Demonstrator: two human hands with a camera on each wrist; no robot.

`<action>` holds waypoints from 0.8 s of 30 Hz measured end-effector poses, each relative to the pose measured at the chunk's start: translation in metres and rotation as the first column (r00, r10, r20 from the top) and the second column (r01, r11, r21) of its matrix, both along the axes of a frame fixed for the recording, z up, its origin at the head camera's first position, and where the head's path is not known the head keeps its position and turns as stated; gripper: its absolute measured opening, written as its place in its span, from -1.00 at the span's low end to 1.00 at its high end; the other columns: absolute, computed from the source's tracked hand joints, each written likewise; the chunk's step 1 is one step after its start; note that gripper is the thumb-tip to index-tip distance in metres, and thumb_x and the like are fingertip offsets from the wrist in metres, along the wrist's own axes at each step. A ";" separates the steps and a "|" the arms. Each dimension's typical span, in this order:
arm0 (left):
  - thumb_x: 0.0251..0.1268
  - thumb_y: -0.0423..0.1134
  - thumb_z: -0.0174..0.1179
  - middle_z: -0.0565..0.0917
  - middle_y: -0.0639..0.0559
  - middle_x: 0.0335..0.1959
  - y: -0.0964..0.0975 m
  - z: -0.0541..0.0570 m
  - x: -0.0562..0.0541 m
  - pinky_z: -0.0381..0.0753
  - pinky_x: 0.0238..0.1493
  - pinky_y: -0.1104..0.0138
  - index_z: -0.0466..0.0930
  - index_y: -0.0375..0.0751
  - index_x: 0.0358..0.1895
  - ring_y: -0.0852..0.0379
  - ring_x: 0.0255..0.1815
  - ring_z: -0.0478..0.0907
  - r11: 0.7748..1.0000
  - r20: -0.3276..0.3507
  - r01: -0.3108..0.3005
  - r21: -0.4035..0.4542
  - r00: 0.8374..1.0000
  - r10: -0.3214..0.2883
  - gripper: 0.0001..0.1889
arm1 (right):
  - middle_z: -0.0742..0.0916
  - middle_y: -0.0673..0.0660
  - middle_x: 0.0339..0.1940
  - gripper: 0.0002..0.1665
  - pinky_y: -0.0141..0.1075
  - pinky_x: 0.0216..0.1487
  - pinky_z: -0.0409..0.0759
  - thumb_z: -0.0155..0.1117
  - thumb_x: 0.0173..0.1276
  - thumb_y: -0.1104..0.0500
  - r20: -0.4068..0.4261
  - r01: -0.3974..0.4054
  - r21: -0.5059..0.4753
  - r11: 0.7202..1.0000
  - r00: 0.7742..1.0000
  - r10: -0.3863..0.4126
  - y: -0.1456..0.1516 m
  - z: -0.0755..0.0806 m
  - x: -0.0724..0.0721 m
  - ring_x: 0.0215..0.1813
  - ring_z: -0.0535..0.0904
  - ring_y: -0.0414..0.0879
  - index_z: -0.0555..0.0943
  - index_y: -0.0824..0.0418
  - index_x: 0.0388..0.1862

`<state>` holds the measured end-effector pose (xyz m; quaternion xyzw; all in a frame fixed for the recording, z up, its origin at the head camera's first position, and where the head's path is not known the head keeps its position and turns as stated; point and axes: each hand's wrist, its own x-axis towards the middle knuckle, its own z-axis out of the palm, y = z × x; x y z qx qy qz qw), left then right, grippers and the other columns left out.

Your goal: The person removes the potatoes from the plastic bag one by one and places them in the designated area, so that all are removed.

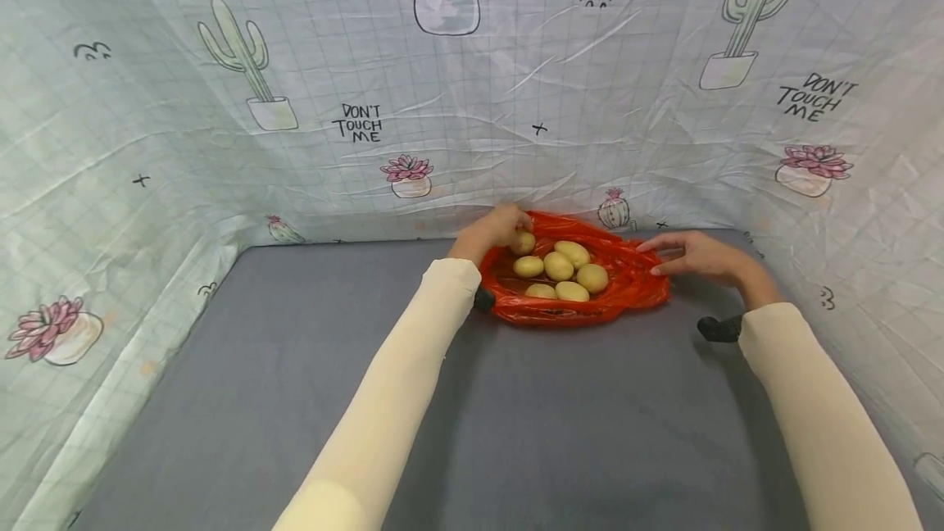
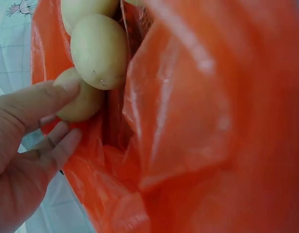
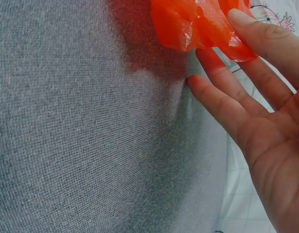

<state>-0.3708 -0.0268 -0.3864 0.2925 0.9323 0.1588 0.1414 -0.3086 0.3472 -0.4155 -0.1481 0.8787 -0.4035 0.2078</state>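
Note:
An open red plastic bag (image 1: 560, 315) lies on its side toward the table's back edge, with several yellow potatoes (image 1: 558, 266) inside. At the bag's left side, my left hand (image 1: 490, 233) has thumb and fingers around one potato (image 1: 524, 243). The left wrist view shows the thumb on this held potato (image 2: 83, 103), just beside a larger potato (image 2: 99, 52). My right hand (image 1: 696, 258) pinches the bag's right edge. In the right wrist view the thumb lies over the red plastic (image 3: 202, 24), fingers behind it.
The grey tabletop (image 1: 590, 416) extends in front and to the left. A pale curtain (image 1: 472, 80) printed with cacti rises behind the bag and along both sides. Black wrist straps (image 1: 719, 329) show at the sleeve ends.

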 end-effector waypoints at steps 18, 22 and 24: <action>0.21 -0.26 0.47 0.55 -0.01 -0.08 0.004 -0.006 -0.018 0.44 -0.03 0.29 0.59 -0.14 0.00 0.05 -0.08 0.40 0.995 0.081 0.095 -0.014 0.992 -0.093 -0.66 | 0.47 0.38 0.44 -0.37 0.22 0.37 0.38 0.44 0.37 0.12 0.003 -0.016 0.021 1.000 1.000 0.015 -0.006 0.003 0.000 0.44 0.37 0.39 0.53 0.28 0.37; 0.25 -0.24 0.43 0.57 -0.04 -0.01 0.004 -0.010 -0.020 0.44 0.02 0.25 0.59 -0.14 0.07 0.03 -0.03 0.40 0.994 0.092 0.110 0.009 0.990 -0.111 -0.64 | 0.50 0.39 0.42 -0.38 0.22 0.35 0.40 0.44 0.36 0.14 -0.008 -0.018 0.012 1.000 1.000 0.018 -0.004 0.002 0.000 0.42 0.39 0.40 0.54 0.30 0.35; 0.27 -0.26 0.41 0.59 -0.05 0.05 0.004 -0.012 -0.020 0.45 0.07 0.25 0.61 -0.15 0.10 0.03 0.01 0.42 0.993 0.096 0.116 0.028 0.988 -0.118 -0.64 | 0.50 0.39 0.41 -0.40 0.22 0.35 0.40 0.44 0.36 0.16 -0.010 -0.013 0.011 1.000 1.000 0.014 -0.003 0.002 -0.001 0.42 0.40 0.40 0.55 0.30 0.34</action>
